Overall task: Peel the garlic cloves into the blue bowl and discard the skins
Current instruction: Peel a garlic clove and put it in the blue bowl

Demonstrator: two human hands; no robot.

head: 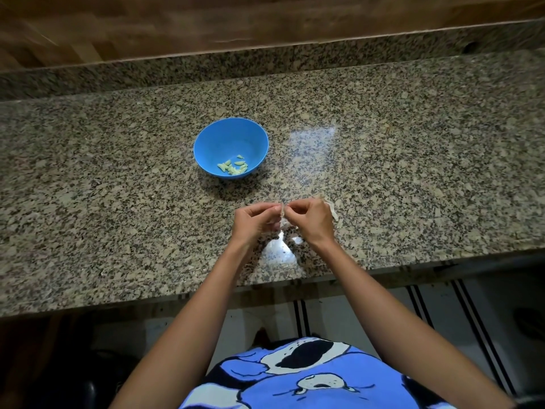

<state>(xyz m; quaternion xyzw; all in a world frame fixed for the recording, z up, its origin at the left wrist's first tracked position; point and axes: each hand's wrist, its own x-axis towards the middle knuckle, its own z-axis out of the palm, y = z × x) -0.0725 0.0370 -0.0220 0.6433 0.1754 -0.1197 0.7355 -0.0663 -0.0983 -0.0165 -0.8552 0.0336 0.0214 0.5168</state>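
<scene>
In the head view, we look down on a speckled granite counter (413, 172) that runs across the middle of the frame. A wooden wall (177, 22) fills the top.

Just below the centre of the frame, our two hands meet above the counter. The left hand (255, 221) and the right hand (309, 221) both have their fingers curled in. Their thumb and fingertips pinch a garlic clove (282, 213) from either side. The clove is small and pale, and we cannot tell its skin from its flesh at this size. The knuckles of the two hands are close but do not touch.

A few papery skins (333, 213) lie on the counter just to the right of the right hand. Another pale scrap (296, 240) lies below the hands, near the wrists.

The blue bowl (212, 134) stands upright on the counter, up and to the left of the hands and apart from them. A small heap of peeled cloves (233, 167) lies at the near side of its bottom.

At the bottom of the frame, between the bare forearms, we see a blue shirt (324, 373) with a cartoon print.
</scene>
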